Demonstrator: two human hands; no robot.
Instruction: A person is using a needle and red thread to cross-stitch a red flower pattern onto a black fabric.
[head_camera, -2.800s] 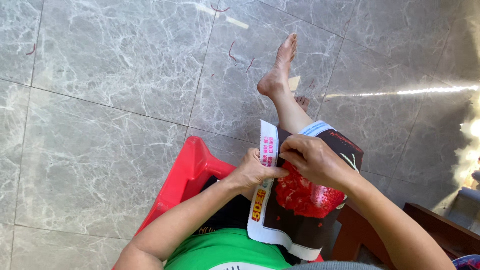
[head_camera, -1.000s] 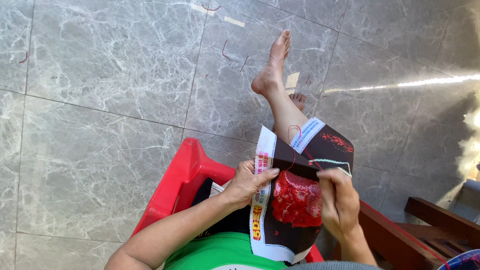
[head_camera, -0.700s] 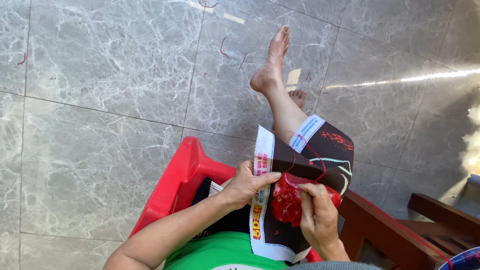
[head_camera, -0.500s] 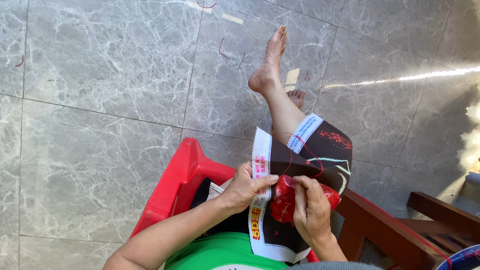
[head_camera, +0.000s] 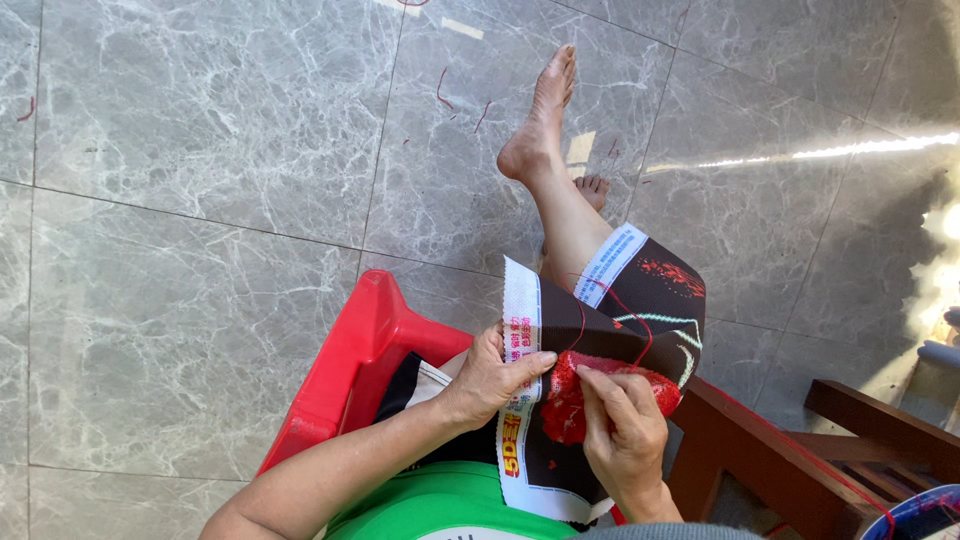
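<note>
A stitch is under way on the dark cloth (head_camera: 640, 315) draped over the lap: the left hand (head_camera: 492, 375) grips its white edge, the right hand (head_camera: 622, 425) pinches closed at the red patch (head_camera: 568, 400) (needle too small to see), needing a steady pull next.

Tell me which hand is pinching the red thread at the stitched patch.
The right hand: its fingertips pinch the red thread over the red stitched patch. The left hand only grips the cloth's white printed edge.
</note>
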